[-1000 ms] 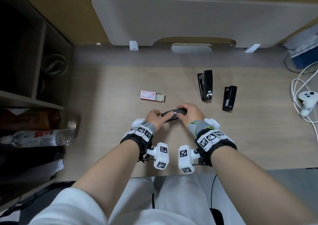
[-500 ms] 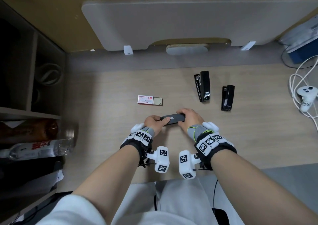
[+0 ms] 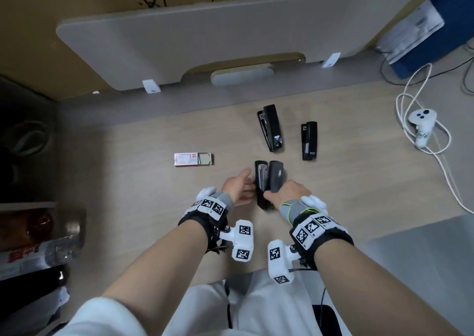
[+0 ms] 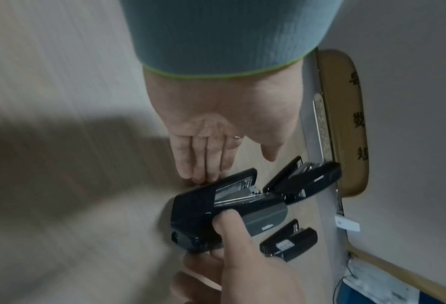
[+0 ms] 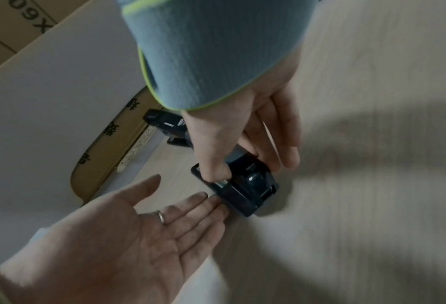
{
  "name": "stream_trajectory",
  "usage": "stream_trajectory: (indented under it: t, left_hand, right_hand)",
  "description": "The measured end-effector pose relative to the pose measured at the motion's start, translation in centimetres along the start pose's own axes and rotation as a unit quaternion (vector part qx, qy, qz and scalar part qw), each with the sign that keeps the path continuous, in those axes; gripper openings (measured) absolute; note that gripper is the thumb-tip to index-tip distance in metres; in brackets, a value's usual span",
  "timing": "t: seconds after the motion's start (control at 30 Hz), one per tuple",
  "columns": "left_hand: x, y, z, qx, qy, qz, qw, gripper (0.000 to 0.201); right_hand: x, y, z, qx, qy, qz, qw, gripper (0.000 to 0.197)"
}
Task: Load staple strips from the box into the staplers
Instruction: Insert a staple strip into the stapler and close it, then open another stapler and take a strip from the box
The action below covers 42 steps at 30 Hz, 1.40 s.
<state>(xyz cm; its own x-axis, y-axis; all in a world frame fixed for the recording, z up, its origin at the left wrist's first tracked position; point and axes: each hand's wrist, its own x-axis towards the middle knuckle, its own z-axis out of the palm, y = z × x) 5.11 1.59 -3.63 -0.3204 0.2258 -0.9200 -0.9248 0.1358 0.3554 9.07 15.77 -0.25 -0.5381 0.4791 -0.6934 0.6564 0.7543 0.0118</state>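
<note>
A black stapler (image 3: pixel 268 181) lies on its side on the wooden desk (image 3: pixel 143 207), pointing away from me, its grey top swung apart from the metal staple channel. My right hand (image 3: pixel 275 194) grips its near end, thumb on the side (image 4: pixel 229 224) and fingers curled over the top (image 5: pixel 245 185). My left hand (image 3: pixel 243 185) is flat, its straight fingertips (image 4: pixel 198 174) touching the stapler's base. The red-and-white staple box (image 3: pixel 193 159), partly slid open, lies to the left. Two more black staplers (image 3: pixel 270 127) (image 3: pixel 309 140) lie behind.
A grey partition panel (image 3: pixel 230 32) closes the desk's far side. A white controller (image 3: pixel 422 125) with a looped cable lies at the right. Shelves with bottles (image 3: pixel 38 246) stand at the left. The desk's front edge runs close to my wrists.
The stapler, held crosswise between both hands before, now points away and lies on its side with the top apart. My left hand has let go and flattened against it.
</note>
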Motion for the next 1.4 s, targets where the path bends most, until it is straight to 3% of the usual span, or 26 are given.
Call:
stream_trajectory:
  t: [0.17,0.27,0.33,0.47,0.57,0.67,0.73,0.8,0.9,1.0,1.1,1.27,1.4]
  left_hand:
    - [1.6,0.3,3.4,0.036,0.005,-0.003,0.999,0.039]
    - [2.2,0.2,4.5,0.053,0.037,0.005,0.998,0.037]
    - [2.7,0.2,5.5,0.057,0.055,0.018,0.997,0.031]
    - [2.9,0.8,8.4,0.066,0.100,0.047,0.992,0.007]
    - [3.4,0.7,9.3,0.045,0.127,0.061,0.989,0.007]
    - [3.9,0.9,10.1,0.100,0.132,0.060,0.984,0.018]
    - [3.9,1.2,10.7,0.155,0.146,0.058,0.975,0.041]
    - [4.1,1.6,11.1,0.178,0.167,0.062,0.968,0.057]
    - [4.2,2.2,11.4,0.165,0.191,0.073,0.965,0.048]
    - [4.1,2.1,11.2,0.136,0.198,0.087,0.967,0.047]
    - [3.9,2.4,11.3,0.103,0.170,0.124,0.972,0.041]
    - [2.7,5.4,12.3,0.035,0.071,0.157,0.984,0.031]
    - [2.5,7.9,12.3,0.006,0.111,0.149,0.983,0.048]
  right_hand:
    - [2.7,2.7,-1.5,0.032,0.003,-0.017,0.999,0.038]
    - [3.8,3.3,-1.8,0.096,-0.004,-0.011,0.995,0.061]
    - [4.6,4.0,-2.4,0.135,0.001,-0.011,0.991,0.066]
    - [6.5,6.0,-3.9,0.185,-0.004,0.000,0.983,0.066]
    - [7.8,7.4,-3.9,0.166,-0.075,-0.039,0.983,0.047]
    - [8.9,8.8,-4.8,0.203,-0.145,-0.080,0.965,0.026]
    - [9.6,9.1,-5.1,0.270,-0.178,-0.093,0.942,0.042]
    - [9.8,9.0,-5.2,0.315,-0.166,-0.104,0.929,0.041]
    - [9.7,8.5,-5.1,0.351,-0.138,-0.127,0.917,0.036]
    - [9.3,7.8,-5.1,0.386,-0.171,-0.117,0.899,0.039]
    - [8.5,7.2,-5.8,0.338,-0.202,-0.148,0.907,0.050]
    - [8.4,6.1,-8.0,0.304,-0.165,-0.179,0.921,0.035]
    - [8.9,5.2,-9.2,0.369,-0.096,-0.137,0.914,0.025]
